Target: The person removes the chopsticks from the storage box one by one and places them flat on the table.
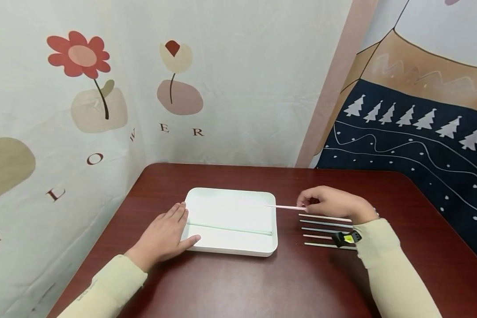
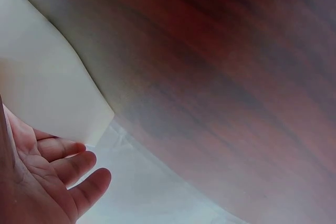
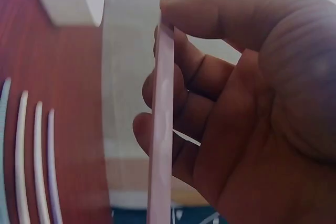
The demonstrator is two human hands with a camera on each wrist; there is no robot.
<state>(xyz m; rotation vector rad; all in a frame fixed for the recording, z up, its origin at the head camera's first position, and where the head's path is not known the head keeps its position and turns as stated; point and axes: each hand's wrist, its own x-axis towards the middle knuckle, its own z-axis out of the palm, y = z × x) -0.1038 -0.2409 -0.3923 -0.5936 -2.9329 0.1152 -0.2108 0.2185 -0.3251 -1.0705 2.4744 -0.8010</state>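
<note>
My right hand (image 1: 334,202) pinches a pink chopstick (image 3: 163,103) between thumb and fingers. In the head view this chopstick points left, its thin tip overlapping the right rim of a white tray (image 1: 230,251). A pale green chopstick (image 1: 230,229) lies lengthwise across the tray. Against the tray's left side rests my left hand (image 1: 163,232), fingers straight and thumb stretched along the near corner. The left wrist view shows part of its fingers (image 2: 73,169) beside the tray's pale wall (image 2: 52,87).
Several pastel chopsticks (image 1: 326,229) lie side by side on the brown table (image 1: 246,282), below and partly under my right forearm. A black device with a yellow-green face (image 1: 346,238) sits at the right sleeve. Printed curtains (image 1: 242,88) hang behind the table's far edge.
</note>
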